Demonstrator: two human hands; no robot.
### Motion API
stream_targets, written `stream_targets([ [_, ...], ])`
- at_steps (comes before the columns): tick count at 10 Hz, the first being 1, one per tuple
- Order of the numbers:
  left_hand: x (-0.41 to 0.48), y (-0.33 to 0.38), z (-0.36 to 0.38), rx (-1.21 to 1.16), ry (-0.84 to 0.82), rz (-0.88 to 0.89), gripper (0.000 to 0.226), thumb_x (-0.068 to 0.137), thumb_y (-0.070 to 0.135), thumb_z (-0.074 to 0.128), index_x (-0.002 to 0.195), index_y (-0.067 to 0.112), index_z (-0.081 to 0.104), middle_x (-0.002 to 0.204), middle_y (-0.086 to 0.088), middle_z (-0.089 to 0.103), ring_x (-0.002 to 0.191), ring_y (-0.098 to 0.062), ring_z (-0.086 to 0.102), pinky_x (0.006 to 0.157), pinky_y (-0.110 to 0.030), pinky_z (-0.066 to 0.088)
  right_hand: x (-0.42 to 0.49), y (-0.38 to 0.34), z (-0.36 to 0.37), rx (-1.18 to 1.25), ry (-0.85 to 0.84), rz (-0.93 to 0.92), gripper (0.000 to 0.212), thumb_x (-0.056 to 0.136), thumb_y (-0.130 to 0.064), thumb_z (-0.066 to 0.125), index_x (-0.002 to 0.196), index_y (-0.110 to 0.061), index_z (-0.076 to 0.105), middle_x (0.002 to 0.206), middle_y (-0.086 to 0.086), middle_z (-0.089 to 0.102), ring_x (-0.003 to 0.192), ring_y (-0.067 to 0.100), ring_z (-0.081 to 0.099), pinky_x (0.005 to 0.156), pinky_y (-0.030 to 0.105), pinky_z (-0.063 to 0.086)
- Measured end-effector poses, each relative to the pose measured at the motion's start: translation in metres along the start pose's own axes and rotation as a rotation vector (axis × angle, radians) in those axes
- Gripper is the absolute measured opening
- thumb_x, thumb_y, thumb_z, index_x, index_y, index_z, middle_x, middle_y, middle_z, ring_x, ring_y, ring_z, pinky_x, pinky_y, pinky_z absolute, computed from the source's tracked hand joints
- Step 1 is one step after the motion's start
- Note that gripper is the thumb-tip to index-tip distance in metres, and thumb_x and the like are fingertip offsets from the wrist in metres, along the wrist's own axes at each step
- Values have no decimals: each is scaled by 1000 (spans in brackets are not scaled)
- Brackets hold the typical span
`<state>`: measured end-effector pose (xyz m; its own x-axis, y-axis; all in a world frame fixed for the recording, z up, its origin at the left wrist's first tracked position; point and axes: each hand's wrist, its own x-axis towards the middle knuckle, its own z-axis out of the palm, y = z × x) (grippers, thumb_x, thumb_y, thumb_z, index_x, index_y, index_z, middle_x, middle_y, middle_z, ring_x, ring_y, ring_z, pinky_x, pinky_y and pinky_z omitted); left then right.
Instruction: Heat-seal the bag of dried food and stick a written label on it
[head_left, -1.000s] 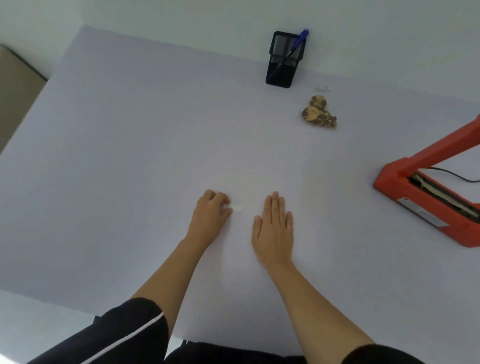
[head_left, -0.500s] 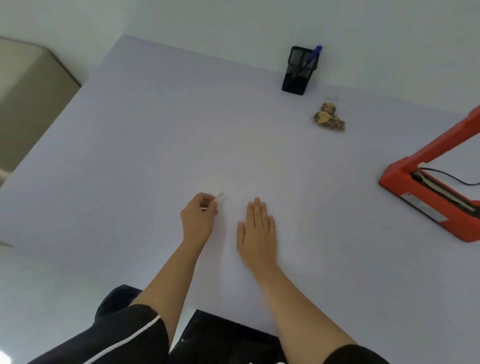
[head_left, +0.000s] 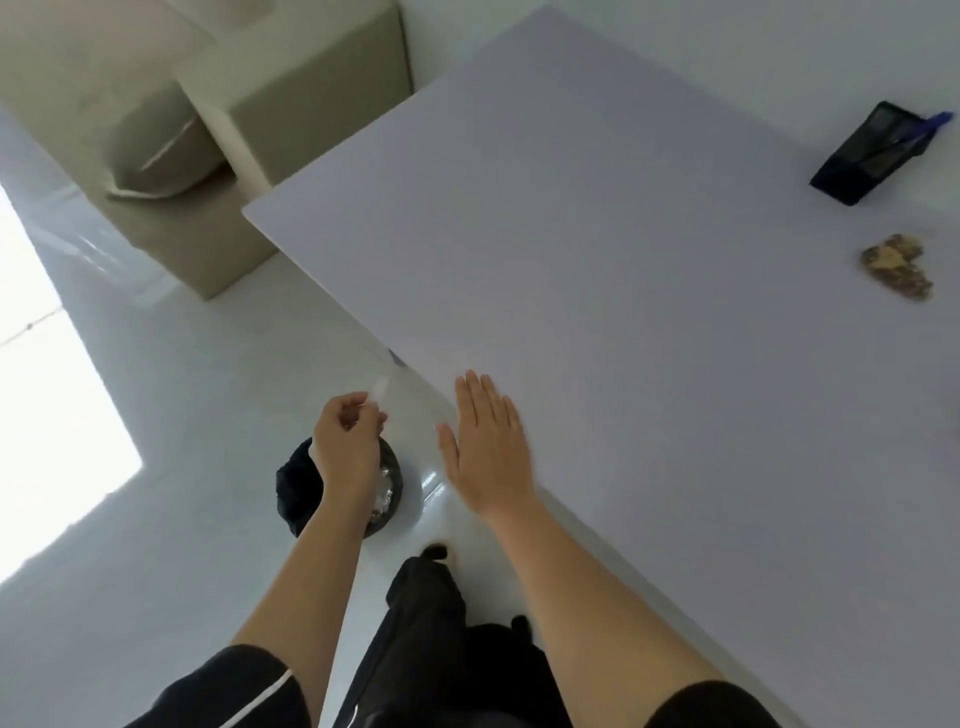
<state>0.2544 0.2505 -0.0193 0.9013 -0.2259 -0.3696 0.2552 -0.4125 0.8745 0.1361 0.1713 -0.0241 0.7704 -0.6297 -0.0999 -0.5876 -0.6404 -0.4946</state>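
Head view looked down past the near left corner of a pale lilac table (head_left: 649, 291) onto a glossy white floor (head_left: 156, 415). Beyond the table edge, the left hand (head_left: 347, 446) hung in the air above a black waste bin (head_left: 306, 488) lined with a dark bag; its fingers were curled in a narrow pinch around a small, thin, pale strip (head_left: 379, 391) that stuck up from the fingertips. Blur made it impossible to tell what the strip was. Something crumpled and silvery lay inside the bin just beside the wrist.

Flat and spread, the right hand (head_left: 488, 452) rested palm down at the table's near edge, holding nothing, its 4 fingers straight and close together.

Well apart from both hands, the bag of dried food (head_left: 896, 265) lay on the far right part of the table, brown and lumpy. Behind it stood a black mesh pen holder (head_left: 857, 153), tilted in this wide view, with 1 blue pen (head_left: 930, 123) poking out.

Off the table's far left corner sat a beige sofa (head_left: 218, 130) with a cushion. Black sleeves with a white stripe and dark trousers filled the bottom.
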Motion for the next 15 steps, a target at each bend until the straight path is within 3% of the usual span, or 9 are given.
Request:
stream_targets([
  [2,29,-35,-62,46,157,-133,7,88,21,58,93,19,63,80,3,68,82,-16,68,83,-33,53,18,-48,50,-25,-161,-188,57,98,-39,18,137,-2,39,139,17,48,131,29,44,109,43,36],
  [5,133,-166,-95,286,45,-201,12,86,16,55,83,22,64,83,-3,68,80,-18,64,70,-25,46,71,-41,207,-72,-281,-51,57,97,-36,31,144,-5,21,150,13,30,135,28,33,109,34,29],
  [6,177,-251,-87,406,-32,-187,13,87,11,52,86,16,64,78,-2,66,75,-16,60,62,-20,42,86,-11,293,-98,-311,74,54,97,-34,36,143,-9,21,140,9,37,118,26,47,86,34,46],
  [8,243,-380,-60,499,-72,-232,9,88,13,56,85,18,63,78,0,65,75,-15,61,68,-25,47,112,41,420,-104,-366,272,58,97,-38,36,144,-9,17,137,11,36,106,30,56,74,38,50],
  [9,267,-421,-47,511,-93,-231,7,88,14,58,88,15,65,81,-1,65,71,-11,58,60,-19,43,121,58,464,-101,-353,355,63,96,-42,36,145,-9,11,140,11,34,105,32,57,72,38,48],
  [11,300,-479,-20,537,-159,-245,14,90,14,57,100,7,65,84,-4,63,74,-14,58,60,-18,44,125,84,523,2,-219,423,53,94,-13,39,142,-10,15,133,12,47,89,32,62,63,35,43],
  [12,304,-489,-19,621,-189,-289,27,90,17,58,112,2,61,103,-15,66,95,-28,61,78,-29,45,123,85,529,4,-182,402,54,95,-13,37,143,-11,13,136,11,45,96,32,60,63,36,44],
  [14,282,-445,-42,688,-188,-279,34,91,12,53,124,2,55,114,-18,63,103,-32,59,82,-32,44,123,54,483,-46,-269,357,57,99,-25,33,146,-6,7,151,13,26,132,29,36,98,40,41],
  [15,269,-407,-59,676,-175,-246,30,90,10,51,119,6,59,109,-15,65,101,-32,59,84,-34,45,117,30,447,-31,-291,278,56,99,-28,32,146,-5,11,152,13,24,135,28,32,105,38,36],
])
